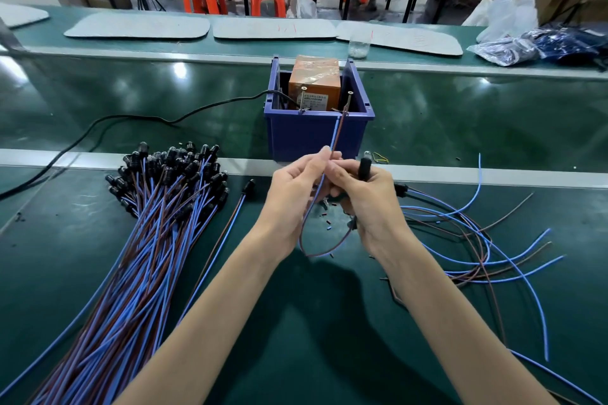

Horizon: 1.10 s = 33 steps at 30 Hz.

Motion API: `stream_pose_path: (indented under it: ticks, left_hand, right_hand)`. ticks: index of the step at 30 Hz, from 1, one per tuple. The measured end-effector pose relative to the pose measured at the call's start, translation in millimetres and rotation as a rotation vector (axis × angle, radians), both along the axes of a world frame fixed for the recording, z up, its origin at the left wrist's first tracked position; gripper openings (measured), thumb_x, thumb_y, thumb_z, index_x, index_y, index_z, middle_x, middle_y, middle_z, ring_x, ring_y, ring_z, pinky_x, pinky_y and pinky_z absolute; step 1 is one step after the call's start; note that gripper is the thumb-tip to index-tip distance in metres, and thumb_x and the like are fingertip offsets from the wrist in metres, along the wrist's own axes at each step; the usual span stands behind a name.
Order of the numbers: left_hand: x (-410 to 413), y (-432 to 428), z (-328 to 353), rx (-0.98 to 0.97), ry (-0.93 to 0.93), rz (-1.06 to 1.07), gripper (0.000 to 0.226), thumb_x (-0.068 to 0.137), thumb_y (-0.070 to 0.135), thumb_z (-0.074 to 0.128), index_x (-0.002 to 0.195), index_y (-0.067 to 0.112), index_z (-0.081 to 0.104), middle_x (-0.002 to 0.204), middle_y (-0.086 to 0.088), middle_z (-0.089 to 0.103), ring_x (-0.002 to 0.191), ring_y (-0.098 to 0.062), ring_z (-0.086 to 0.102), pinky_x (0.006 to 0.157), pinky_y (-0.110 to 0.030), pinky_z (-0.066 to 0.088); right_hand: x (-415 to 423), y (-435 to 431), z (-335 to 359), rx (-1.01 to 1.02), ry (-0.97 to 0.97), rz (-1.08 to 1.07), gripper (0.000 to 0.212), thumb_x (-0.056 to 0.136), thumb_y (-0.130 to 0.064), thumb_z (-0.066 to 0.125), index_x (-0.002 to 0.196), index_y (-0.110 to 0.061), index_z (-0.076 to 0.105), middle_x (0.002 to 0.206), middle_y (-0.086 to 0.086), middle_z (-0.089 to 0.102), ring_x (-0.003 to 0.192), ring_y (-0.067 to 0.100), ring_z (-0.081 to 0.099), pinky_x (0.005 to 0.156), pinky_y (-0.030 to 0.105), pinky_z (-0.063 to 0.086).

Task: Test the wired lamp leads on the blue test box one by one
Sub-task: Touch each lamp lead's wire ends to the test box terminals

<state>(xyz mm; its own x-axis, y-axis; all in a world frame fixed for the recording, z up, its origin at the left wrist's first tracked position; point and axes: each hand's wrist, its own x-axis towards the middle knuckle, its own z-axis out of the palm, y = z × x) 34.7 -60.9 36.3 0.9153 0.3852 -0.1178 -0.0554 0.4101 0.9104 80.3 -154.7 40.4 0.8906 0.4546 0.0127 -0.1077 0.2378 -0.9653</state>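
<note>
Two wires [336, 133] reach the blue test box [296, 138]. Our left hand [292, 187] pinches them, our right hand [368, 197] grips the lamp [366, 165]; we must rest each on one pin [348, 100].

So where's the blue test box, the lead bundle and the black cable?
blue test box [312, 138]: head view, front wall.
lead bundle [148, 240]: head view, mid wires.
black cable [125, 115]: head view, middle stretch.

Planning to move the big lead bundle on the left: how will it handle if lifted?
The lead bundle would probably droop and splay: its thin wires already fan out loose. Its black lamp heads look unbound, so likely to slide apart.
</note>
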Motion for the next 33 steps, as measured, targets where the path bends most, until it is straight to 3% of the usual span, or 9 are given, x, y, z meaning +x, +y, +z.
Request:
stream_pose_path:
  ticks: [3,5,12,18,21,25,28,30,33]
  left_hand:
    - [-0.9,-1.0,-4.9,0.090,-0.041,-0.039,0.023,0.094,0.019,0.057,0.106,0.006,0.071,0.103,-0.010,0.073,0.094,-0.018,0.066,0.092,-0.026,0.053]
    - [-0.7,-0.7,-7.5,0.127,-0.052,-0.060,0.026,0.096,0.013,0.054,0.114,0.001,0.067,0.108,-0.013,0.072,0.100,-0.020,0.068,0.094,-0.028,0.053]
    - [-0.1,-0.3,-14.4,0.432,0.016,0.017,0.018,0.091,0.020,0.063,0.084,0.008,0.074,0.080,-0.005,0.075,0.075,-0.014,0.072,0.068,-0.017,0.054]
    - [2.8,-13.6,-26.7,0.636,0.024,0.257,0.018,0.091,0.019,0.065,0.079,0.013,0.077,0.070,0.003,0.074,0.066,-0.007,0.070,0.065,-0.021,0.054]
    - [3.7,-17.6,-32.1,0.697,0.009,0.329,0.015,0.090,0.016,0.065,0.081,0.012,0.078,0.069,0.003,0.073,0.069,-0.019,0.071,0.070,-0.036,0.058]
    - [3.4,-19.0,-30.6,0.617,-0.014,0.407,0.016,0.091,0.012,0.062,0.081,0.014,0.074,0.073,0.004,0.073,0.068,-0.014,0.072,0.074,-0.041,0.059]
    - [4.3,-14.0,-25.5,0.434,-0.025,0.445,0.019,0.098,0.014,0.051,0.084,0.018,0.061,0.074,0.008,0.072,0.058,-0.010,0.069,0.062,-0.029,0.058]
    - [5.4,-9.7,-21.1,0.308,-0.015,0.477,0.017,0.101,0.015,0.045,0.088,0.018,0.055,0.070,0.009,0.072,0.046,-0.008,0.061,0.049,-0.020,0.050]
    - [5.8,-3.5,-16.2,0.198,-0.003,0.527,0.012,0.102,0.018,0.043,0.093,0.018,0.050,0.065,0.007,0.070,0.039,-0.006,0.054,0.044,-0.018,0.046]
  right_hand:
    - [4.2,-3.1,1.1,0.017,0.079,-0.028,0.022,0.091,-0.007,0.060,0.070,-0.008,0.066,0.046,-0.009,0.058,0.036,0.000,0.049,0.036,0.009,0.032]
    - [7.4,-4.6,0.5,-0.028,0.072,-0.055,0.024,0.090,-0.013,0.064,0.066,-0.011,0.067,0.045,-0.010,0.055,0.037,0.000,0.046,0.036,0.009,0.030]
    - [15.6,-5.2,-6.0,-0.390,-0.270,-0.244,0.023,0.086,-0.024,0.071,0.064,-0.020,0.069,0.046,-0.012,0.058,0.043,0.001,0.052,0.053,0.020,0.045]
    - [14.0,-3.2,-7.8,-0.528,-0.368,-0.298,0.025,0.086,-0.032,0.070,0.070,-0.013,0.072,0.056,-0.006,0.062,0.056,0.015,0.055,0.061,0.031,0.048]
    - [13.3,-5.7,-7.3,-0.644,-0.494,-0.345,0.030,0.088,-0.035,0.068,0.073,-0.009,0.069,0.062,0.002,0.063,0.067,0.027,0.057,0.067,0.036,0.045]
    - [14.6,-7.0,-6.4,-0.685,-0.547,-0.417,0.038,0.095,-0.037,0.057,0.077,-0.004,0.061,0.073,0.007,0.068,0.074,0.030,0.058,0.071,0.037,0.045]
    - [17.5,-7.3,-5.0,-0.490,-0.424,-0.403,0.031,0.100,-0.027,0.050,0.077,-0.009,0.058,0.061,-0.009,0.065,0.065,0.015,0.064,0.064,0.013,0.044]
    - [19.1,-7.9,-5.7,-0.313,-0.284,-0.359,0.028,0.101,-0.022,0.047,0.075,-0.014,0.055,0.052,-0.008,0.063,0.052,0.013,0.065,0.061,0.018,0.049]
    - [22.0,-7.2,-9.5,-0.193,-0.112,-0.384,0.027,0.101,-0.020,0.047,0.079,-0.016,0.062,0.045,-0.009,0.056,0.041,0.006,0.052,0.053,0.024,0.046]
